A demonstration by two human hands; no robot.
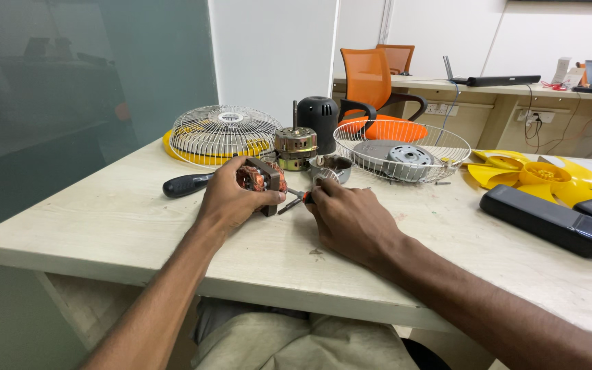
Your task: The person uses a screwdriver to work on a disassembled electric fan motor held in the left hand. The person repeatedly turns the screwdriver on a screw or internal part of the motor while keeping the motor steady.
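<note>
My left hand [231, 199] grips a small motor stator [262, 178] with copper windings and a dark metal frame, holding it on the pale wooden table [104, 226]. My right hand [351, 219] is closed around a small screwdriver [294, 199] with an orange collar; its tip points left toward the stator. Just behind my hands stand a brass-coloured motor [294, 142], a silver metal end cap [334, 166] and a black motor cover [318, 120].
A black-handled screwdriver [186, 183] lies left of my left hand. A white wire fan guard [224, 133] on a yellow ring and a second guard [402, 147] holding grey parts sit at the back. Yellow fan blades [536, 175] and black cases [549, 219] lie right. Orange chairs [371, 85] stand behind.
</note>
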